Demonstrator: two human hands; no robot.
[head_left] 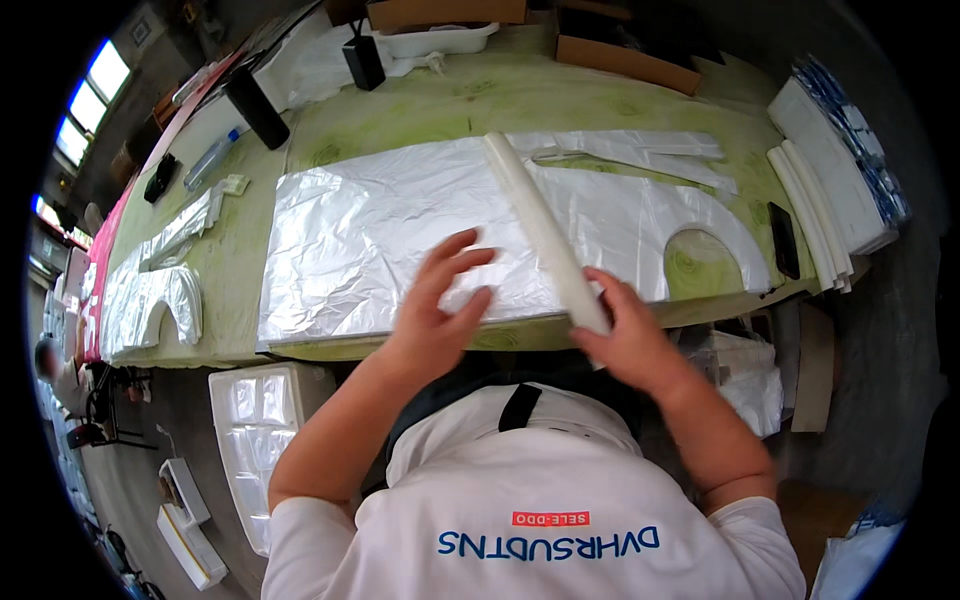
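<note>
I am gripping the white roll (545,232) at its six o'clock end with my right hand (628,335); my left hand (440,300) is hovering wide over the plastic sheet (370,235).

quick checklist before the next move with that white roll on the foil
1. Right hand grips the near end of the white roll: ok.
2. Roll lies across the foil sheet: ok.
3. Left hand flat on the sheet: cannot tell, fingers spread and blurred.
4. Sheet smooth: not ok, creased all over.
5. Sheet's near edge on the green table: ok.
6. Phone off the sheet: ok.
</note>
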